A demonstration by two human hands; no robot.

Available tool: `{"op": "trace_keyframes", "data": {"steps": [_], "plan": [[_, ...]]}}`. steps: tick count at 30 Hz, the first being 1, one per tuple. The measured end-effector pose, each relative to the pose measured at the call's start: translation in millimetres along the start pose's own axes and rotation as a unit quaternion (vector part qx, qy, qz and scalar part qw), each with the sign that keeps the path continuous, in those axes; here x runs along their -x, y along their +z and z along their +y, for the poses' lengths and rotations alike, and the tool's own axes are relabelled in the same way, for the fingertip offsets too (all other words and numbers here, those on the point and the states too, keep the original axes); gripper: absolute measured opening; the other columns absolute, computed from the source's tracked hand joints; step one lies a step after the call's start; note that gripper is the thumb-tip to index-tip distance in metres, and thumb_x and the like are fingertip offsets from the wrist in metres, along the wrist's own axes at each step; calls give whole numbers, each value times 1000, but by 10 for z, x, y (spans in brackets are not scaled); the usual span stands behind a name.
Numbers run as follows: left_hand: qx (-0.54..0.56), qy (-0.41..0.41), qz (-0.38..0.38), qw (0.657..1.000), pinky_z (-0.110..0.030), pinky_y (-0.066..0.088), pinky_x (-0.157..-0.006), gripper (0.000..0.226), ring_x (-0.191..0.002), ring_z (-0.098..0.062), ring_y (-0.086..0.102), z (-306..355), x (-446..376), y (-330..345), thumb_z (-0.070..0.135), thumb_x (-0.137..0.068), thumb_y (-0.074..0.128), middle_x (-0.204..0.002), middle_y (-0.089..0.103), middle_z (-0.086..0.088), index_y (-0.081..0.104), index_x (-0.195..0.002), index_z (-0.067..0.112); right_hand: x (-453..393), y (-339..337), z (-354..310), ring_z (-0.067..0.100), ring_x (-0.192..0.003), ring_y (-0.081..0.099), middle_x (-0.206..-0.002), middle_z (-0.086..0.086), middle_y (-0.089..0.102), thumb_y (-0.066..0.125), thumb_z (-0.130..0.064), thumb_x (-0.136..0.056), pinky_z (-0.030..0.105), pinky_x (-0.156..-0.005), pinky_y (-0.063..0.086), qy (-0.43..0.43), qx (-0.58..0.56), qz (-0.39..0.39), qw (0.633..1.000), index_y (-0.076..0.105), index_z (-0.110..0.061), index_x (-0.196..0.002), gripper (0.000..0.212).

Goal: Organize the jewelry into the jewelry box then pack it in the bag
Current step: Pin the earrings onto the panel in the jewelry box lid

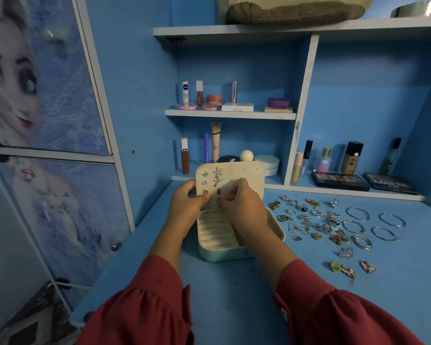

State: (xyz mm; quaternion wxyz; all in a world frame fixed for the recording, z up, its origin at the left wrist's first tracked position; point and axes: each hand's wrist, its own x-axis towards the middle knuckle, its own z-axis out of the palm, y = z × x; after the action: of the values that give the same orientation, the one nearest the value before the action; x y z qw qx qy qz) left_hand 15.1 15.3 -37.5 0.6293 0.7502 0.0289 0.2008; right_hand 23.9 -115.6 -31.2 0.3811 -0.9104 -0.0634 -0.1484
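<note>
Left hand point(188, 202) gripping the jewelry box point(234, 247) earring panel point(234, 178), right hand point(237, 200) pinching an earring point(219, 200) against it.

I am looking into a home bedroom, at a child's blue vanity desk point(234, 295). Left of my left hand point(187, 205) stands a wardrobe door point(42, 95) printed with a cartoon princess. Beyond both hands, shelves point(230, 113) carry lipsticks, creams and compacts. Off past my right hand point(241, 207), perfume bottles point(324, 159) and eyeshadow palettes point(340, 181) line the back ledge.
</note>
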Motion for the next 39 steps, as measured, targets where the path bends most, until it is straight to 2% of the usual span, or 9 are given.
{"op": "trace_keyframes", "data": {"steps": [3, 5, 7, 9, 11, 15, 25, 32, 39], "plan": [[-107, 35, 22, 993, -25, 42, -60, 18, -65, -9, 53, 41, 1, -33, 6, -81, 68, -69, 57, 6, 65, -85, 23, -10, 10, -18, 22, -83, 59, -89, 1, 62, 58, -25, -88, 33, -63, 44, -16, 43, 9, 999, 44, -21, -100, 19], [-121, 20, 13, 992, -27, 41, -59, 15, -61, -9, 52, 83, 18, -50, 10, -83, 66, -65, 56, 7, 66, -87, 24, -3, -10, -36, 22, -84, 57, -86, 0, 59, 55, -26, -90, 34, -64, 43, -34, 77, 12, 996, 45, -18, -106, 21], [-84, -10, 2, 996, -23, 41, -55, 12, -54, -7, 52, 126, 44, -55, 10, -86, 61, -61, 58, 5, 67, -88, 21, 7, -36, -46, 23, -84, 55, -84, 1, 57, 53, -27, -92, 34, -64, 41, -49, 97, 17, 994, 44, -16, -107, 20], [-45, -52, -14, 998, -18, 34, -42, 13, -38, -7, 43, 160, 64, -61, 7, -89, 55, -57, 60, -4, 66, -88, 14, 14, -53, -50, 22, -81, 51, -81, 0, 52, 52, -26, -93, 34, -64, 40, -50, 109, 20, 993, 42, -17, -104, 17], [20, -118, -35, 992, -17, 21, -34, 11, -31, -9, 28, 184, 68, -77, 5, -88, 48, -67, 68, -16, 58, -86, 8, 12, -55, -49, 21, -78, 47, -82, 1, 54, 49, -24, -94, 33, -63, 37, -45, 122, 20, 991, 37, -20, -98, 13], [122, -210, -82, 967, -16, 17, -33, 13, -31, -7, 16, 169, 35, -116, 9, -86, 41, -98, 70, -25, 50, -96, 8, 8, -50, -44, 21, -77, 44, -89, 4, 63, 48, -20, -94, 33, -63, 34, -45, 140, 34, 989, 38, -20, -97, 11], [289, -278, -145, 904, -13, 20, -27, 24, -25, -3, 18, 133, 20, -193, 9, -88, 40, -109, 66, -30, 54, -104, 1, -26, -3, -11, 20, -76, 41, -88, 4, 65, 48, -21, -94, 34, -60, 31, -53, 180, 61, 980, 32, -21, -90, 17], [302, -266, -152, 903, -13, 21, -27, 34, -26, -3, 19, 152, 45, -205, 9, -89, 39, -112, 63, -33, 52, -120, 1, -24, 10, 20, 23, -81, 49, -91, 4, 66, 51, -18, -93, 33, -62, 34, -62, 177, 69, 980, 38, -21, -93, 14], [291, -265, -165, 904, -12, 18, -28, 28, -26, -4, 19, 165, 54, -206, 9, -90, 39, -108, 65, -31, 53, -113, 2, -38, 15, 34, 25, -88, 54, -91, 4, 66, 51, -19, -92, 33, -61, 34, -68, 184, 73, 978, 45, -18, -104, 13]]}}
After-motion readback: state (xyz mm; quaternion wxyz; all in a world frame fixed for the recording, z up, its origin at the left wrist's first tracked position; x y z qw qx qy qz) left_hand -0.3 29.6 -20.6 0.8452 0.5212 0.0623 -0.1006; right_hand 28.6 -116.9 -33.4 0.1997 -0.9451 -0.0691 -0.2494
